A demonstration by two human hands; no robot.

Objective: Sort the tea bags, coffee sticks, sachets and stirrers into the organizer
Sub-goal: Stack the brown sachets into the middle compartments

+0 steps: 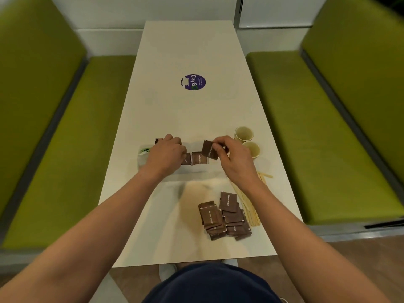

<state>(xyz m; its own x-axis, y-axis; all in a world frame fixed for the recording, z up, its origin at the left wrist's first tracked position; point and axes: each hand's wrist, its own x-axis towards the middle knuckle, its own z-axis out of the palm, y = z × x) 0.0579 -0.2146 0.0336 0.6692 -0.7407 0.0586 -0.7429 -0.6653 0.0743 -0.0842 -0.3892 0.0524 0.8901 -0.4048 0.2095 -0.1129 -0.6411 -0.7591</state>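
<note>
We saw both hands over the clear organizer (196,169) at the middle of the frame, on the white table (175,110); the right hand (234,158) pinched a single brown sachet (209,150) between thumb and fingertips, tilted, just above the organizer's right part; the left hand (166,156) reached into its left part with fingers curled, against some dark brown packets (159,141), though we could not tell whether it gripped them; upright brown sachets (198,159) stood in the organizer between the hands; a green-and-white item (144,150) at its left end was too blurred to name. At lower right lay a loose pile of brown sugar sachets (223,215), with wooden stirrers (251,206) just right of it; two paper cups (243,133) stood right of the right hand; a purple ClayGo sticker (193,82) sat farther up the table.
</note>
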